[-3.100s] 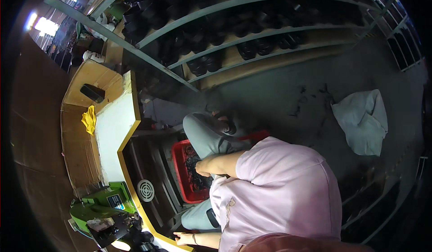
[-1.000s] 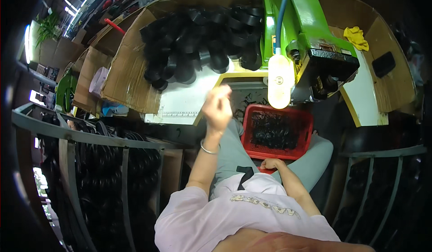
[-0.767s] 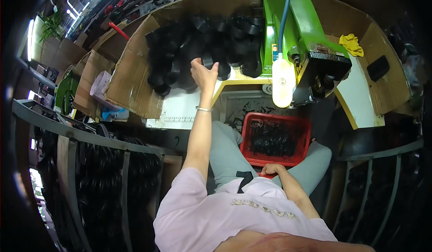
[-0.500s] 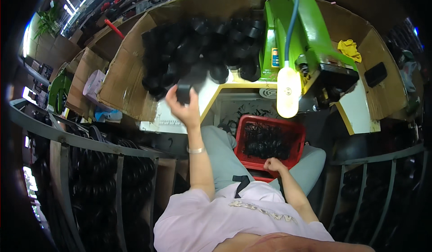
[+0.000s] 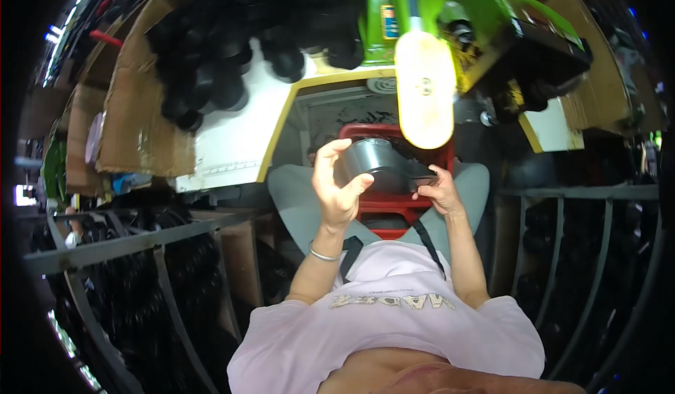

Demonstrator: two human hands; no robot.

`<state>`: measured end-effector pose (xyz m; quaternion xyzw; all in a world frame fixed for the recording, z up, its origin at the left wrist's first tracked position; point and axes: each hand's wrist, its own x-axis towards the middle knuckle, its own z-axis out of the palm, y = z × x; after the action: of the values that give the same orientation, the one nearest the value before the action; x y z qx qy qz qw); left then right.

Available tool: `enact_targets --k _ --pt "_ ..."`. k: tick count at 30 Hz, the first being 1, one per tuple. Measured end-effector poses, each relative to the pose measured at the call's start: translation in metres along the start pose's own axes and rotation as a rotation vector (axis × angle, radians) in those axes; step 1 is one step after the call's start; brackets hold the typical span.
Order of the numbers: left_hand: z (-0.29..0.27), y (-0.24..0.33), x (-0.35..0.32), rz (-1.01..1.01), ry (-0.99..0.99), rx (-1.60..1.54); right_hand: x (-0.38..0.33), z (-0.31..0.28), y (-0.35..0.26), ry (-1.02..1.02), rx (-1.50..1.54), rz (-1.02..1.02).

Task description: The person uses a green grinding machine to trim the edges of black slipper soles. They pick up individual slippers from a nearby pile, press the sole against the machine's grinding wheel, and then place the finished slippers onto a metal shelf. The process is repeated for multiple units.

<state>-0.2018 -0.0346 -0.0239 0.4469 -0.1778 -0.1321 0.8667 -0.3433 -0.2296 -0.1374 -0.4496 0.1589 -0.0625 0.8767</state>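
Over my lap I hold a glossy black moulded part [image 5: 374, 159] with a round, cup-like body that narrows to a flat tail at the right. My left hand [image 5: 336, 188] is closed round the body, thumb in front and fingers behind. The tail's end is pinched by my right hand [image 5: 444, 192]. Below and behind the part stands a red plastic basket [image 5: 385, 204], whose contents are mostly hidden. At the far left, a heap of similar black parts [image 5: 271, 24] lies on the white worktop [image 5: 235, 134].
A green machine [image 5: 383, 35] with a black head [image 5: 527, 63] rises at the back right. In front of it hangs a bright lamp [image 5: 425, 91]. Cardboard walls [image 5: 137, 105] enclose the worktop. Metal racks [image 5: 140, 246] of dark parts flank me on both sides.
My left hand has moved from the heap's edge to above my lap, bringing a black part. My right hand has risen from the basket's near edge and taken the part's tail. The view has shifted.
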Motion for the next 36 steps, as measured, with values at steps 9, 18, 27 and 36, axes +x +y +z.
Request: enact_targets --k 9,18,27,36 --pt "0.063 -0.053 -0.003 -0.397 -0.292 0.073 -0.054 -0.007 0.027 0.035 0.138 0.236" --pt "0.082 -0.022 0.021 -0.254 -0.348 0.368 -0.061 0.006 0.012 -0.039 -0.034 0.224" --pt "0.065 -0.025 0.010 -0.314 -0.337 0.220 -0.097 -0.014 0.000 0.369 0.099 -0.174" --pt "0.078 -0.030 0.013 -0.191 -0.334 0.273 -0.067 -0.024 -0.137 0.602 -0.093 -0.496"
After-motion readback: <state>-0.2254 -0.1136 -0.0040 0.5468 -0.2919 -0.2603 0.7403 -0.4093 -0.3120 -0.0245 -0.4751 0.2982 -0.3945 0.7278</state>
